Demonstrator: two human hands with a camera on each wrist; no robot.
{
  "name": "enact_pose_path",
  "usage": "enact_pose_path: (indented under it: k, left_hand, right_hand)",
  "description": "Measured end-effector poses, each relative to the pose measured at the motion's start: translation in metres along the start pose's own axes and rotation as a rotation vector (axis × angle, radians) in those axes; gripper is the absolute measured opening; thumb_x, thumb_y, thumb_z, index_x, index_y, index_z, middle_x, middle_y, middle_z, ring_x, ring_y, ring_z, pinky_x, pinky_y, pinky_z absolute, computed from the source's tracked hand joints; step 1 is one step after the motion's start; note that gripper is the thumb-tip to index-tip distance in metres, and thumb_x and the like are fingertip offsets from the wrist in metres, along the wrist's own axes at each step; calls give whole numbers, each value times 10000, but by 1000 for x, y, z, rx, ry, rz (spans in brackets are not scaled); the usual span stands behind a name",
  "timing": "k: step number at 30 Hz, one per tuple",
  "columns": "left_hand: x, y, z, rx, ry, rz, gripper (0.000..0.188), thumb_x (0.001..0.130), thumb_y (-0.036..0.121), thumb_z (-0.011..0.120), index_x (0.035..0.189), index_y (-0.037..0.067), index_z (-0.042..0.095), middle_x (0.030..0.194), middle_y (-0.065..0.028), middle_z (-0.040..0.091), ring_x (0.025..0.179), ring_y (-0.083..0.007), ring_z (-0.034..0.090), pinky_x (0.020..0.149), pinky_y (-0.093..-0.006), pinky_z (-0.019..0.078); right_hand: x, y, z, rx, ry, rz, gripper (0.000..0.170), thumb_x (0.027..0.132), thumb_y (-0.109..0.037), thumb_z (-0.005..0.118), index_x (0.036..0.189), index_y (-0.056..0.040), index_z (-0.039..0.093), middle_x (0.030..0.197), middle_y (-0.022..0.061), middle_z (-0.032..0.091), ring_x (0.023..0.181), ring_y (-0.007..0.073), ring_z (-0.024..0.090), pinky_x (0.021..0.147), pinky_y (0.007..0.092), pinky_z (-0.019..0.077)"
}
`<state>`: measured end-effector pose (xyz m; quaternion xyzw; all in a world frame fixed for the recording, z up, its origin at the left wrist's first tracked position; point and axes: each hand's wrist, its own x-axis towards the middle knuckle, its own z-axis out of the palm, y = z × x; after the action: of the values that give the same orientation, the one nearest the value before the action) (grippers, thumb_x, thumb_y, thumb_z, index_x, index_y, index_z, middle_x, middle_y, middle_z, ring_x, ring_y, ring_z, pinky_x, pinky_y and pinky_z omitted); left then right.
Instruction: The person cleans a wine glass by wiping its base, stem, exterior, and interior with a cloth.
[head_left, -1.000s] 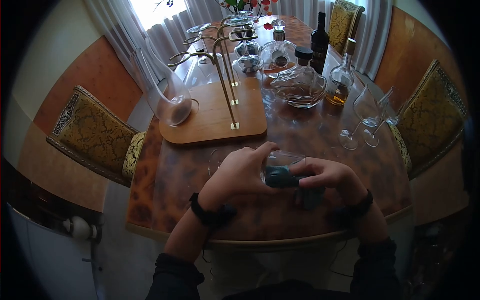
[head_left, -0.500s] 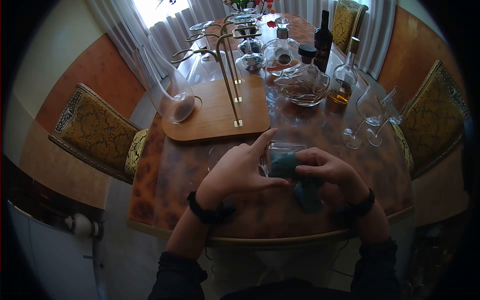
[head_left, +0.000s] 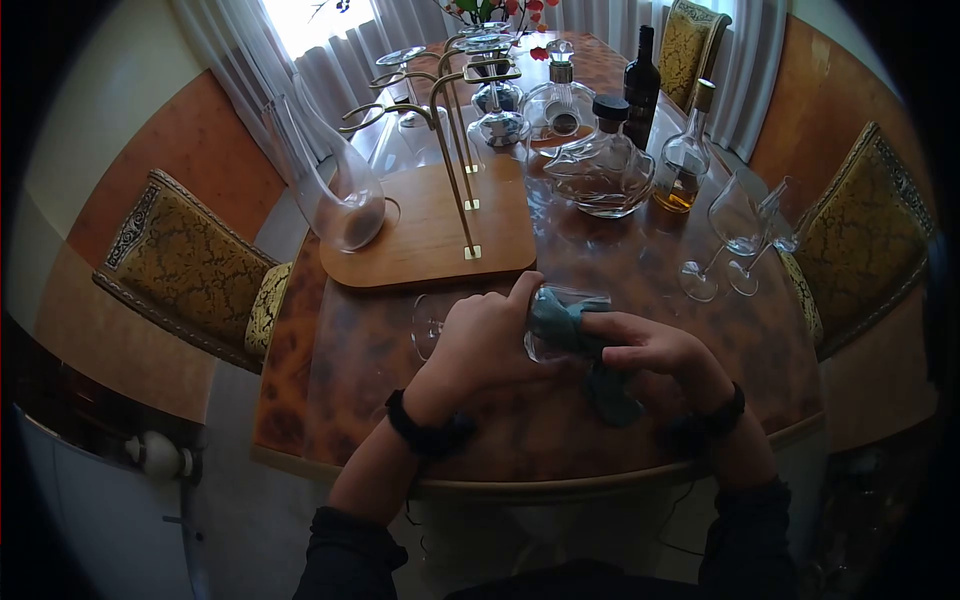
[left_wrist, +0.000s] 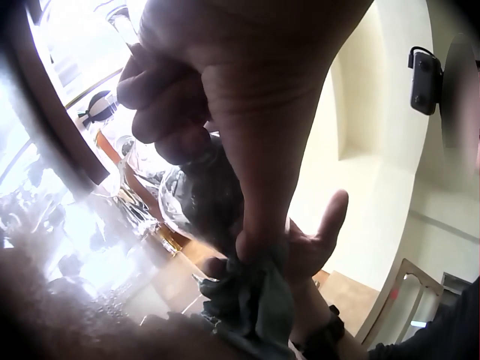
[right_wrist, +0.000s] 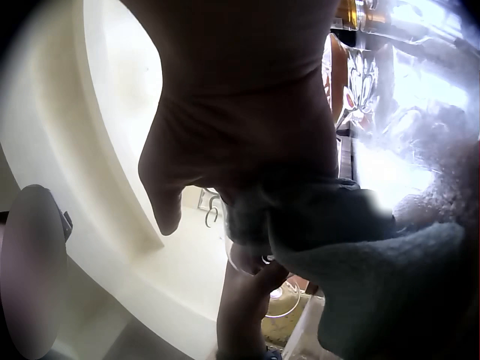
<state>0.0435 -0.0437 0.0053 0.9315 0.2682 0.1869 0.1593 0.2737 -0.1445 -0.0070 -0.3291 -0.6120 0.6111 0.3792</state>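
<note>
In the half second just gone, I've seen the left hand (head_left: 485, 335) draw its spread thumb and finger back in; it now curls round the stemmed glass (head_left: 536, 347), and the green cloth (head_left: 555, 318) sits bunched further toward the stem end of the bowl. I judge the glass better steadied and the cloth reaching deeper. The right hand (head_left: 652, 345) pinches the cloth at the mouth, a loose end hanging out. I have the glass just in front of the wooden board (head_left: 420, 240), held on its side above the tabletop (head_left: 500, 440).

The cloth looks soft and matte against thin, clear glass. The board is smooth, round-cornered, with curved brass rails (head_left: 457, 170); a swan-necked decanter (head_left: 350, 215) stands at its left side, and a ridged, black-stoppered bottle (head_left: 605, 185) to its right.
</note>
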Motion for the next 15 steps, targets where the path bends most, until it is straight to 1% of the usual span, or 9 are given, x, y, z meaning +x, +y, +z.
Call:
enact_pose_path:
  k: [2,3,5,9,11,12,13,14,15]
  left_hand:
    - [0,-2,-2,-15,-27,32,925,627,614,850,1279,48,517,797,-210,705,757,-413,707,670,-476,561]
    - [0,-2,-3,-32,-58,68,929,630,620,849,1279,44,517,792,-208,705,746,-411,708,662,-477,561]
    - [-1,-1,4,-21,-43,59,940,624,626,853,1283,45,518,784,-203,704,734,-411,707,658,-478,561]
    - [0,1,2,-24,-19,51,948,618,614,859,1300,53,516,772,-194,702,728,-406,705,660,-470,559]
    - [0,-3,-6,-46,-32,98,923,609,587,876,1285,65,526,793,-188,710,741,-399,709,671,-464,563]
    - [1,-3,-7,-74,-53,149,899,600,560,894,1270,78,536,813,-183,718,754,-393,713,681,-458,567]
    - [1,1,-6,-76,-54,150,899,600,560,894,1270,78,536,813,-183,718,754,-393,713,681,-458,567]
    - [1,6,-3,-21,-69,83,902,595,558,896,1272,79,540,816,-178,720,750,-390,714,682,-455,568]
    - [1,9,-2,34,-84,17,905,590,556,898,1273,79,544,820,-172,723,747,-388,715,683,-451,570]
  right_hand:
    - [-2,5,-8,-103,-148,0,536,989,-374,659,1315,27,519,1152,61,560,1073,124,489,937,321,447]
    - [-2,2,-11,-100,-152,-1,536,989,-374,659,1315,27,519,1152,61,560,1073,124,489,937,321,447]
    - [-3,-9,-16,-213,-248,222,591,963,-383,692,1343,29,504,1179,57,552,1073,116,495,929,303,454]
    - [-11,3,-15,-155,-254,187,612,947,-392,713,1342,28,508,1159,51,559,1049,102,503,903,289,460]
    - [-19,25,-12,136,-149,76,601,949,-382,710,1339,25,503,1129,53,579,1020,103,516,868,285,469]
    - [-17,19,-14,136,-147,76,601,949,-382,710,1339,25,503,1129,53,579,1020,103,516,868,285,469]
    - [-12,6,-17,95,-226,129,638,943,-388,717,1369,28,488,1176,65,577,1059,112,513,899,292,462]
    - [-7,-4,-19,53,-304,183,676,937,-394,723,1400,30,473,1223,77,576,1098,121,510,931,299,456]
    - [-4,-11,-18,51,-302,182,676,937,-394,723,1400,30,473,1223,77,576,1098,121,510,931,299,456]
